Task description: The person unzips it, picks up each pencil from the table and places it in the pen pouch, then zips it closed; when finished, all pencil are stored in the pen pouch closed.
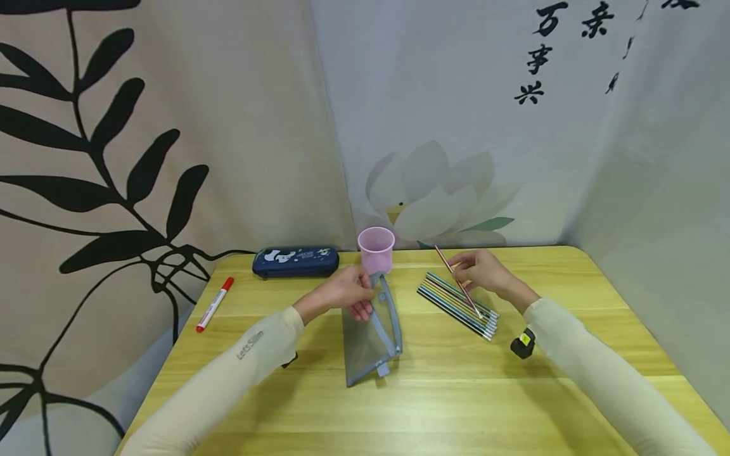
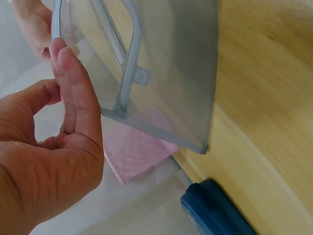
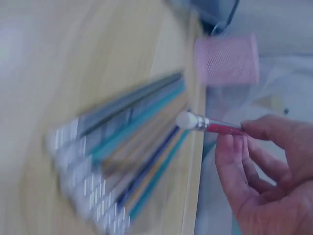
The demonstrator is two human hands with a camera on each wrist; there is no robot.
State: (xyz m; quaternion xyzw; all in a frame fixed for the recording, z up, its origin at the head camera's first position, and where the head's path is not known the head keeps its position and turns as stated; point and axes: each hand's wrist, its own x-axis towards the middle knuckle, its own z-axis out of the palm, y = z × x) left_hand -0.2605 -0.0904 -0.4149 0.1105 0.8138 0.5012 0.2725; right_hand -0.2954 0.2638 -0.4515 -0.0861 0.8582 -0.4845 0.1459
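My left hand (image 1: 341, 292) pinches the upper edge of a grey mesh zip pouch (image 1: 360, 348), which stands tilted with its mouth gaping to the right. In the left wrist view the fingers lie nearly straight along the pouch's trim (image 2: 129, 63). My right hand (image 1: 483, 272) holds a red pencil (image 1: 442, 257) between thumb and fingers. Its white eraser end (image 3: 187, 120) points down toward the table, over a row of pencils (image 1: 453, 304). These lie side by side in blue, yellow and dark colours, blurred in the right wrist view.
A pink mesh pen cup (image 1: 376, 253) stands at the table's back edge, behind the pouch. Left of it lies a dark blue pencil case (image 1: 295, 262). A white marker with a red cap (image 1: 215, 305) rests near the left edge. Patterned curtain (image 1: 256, 126) hangs behind the wooden table (image 1: 433, 405).
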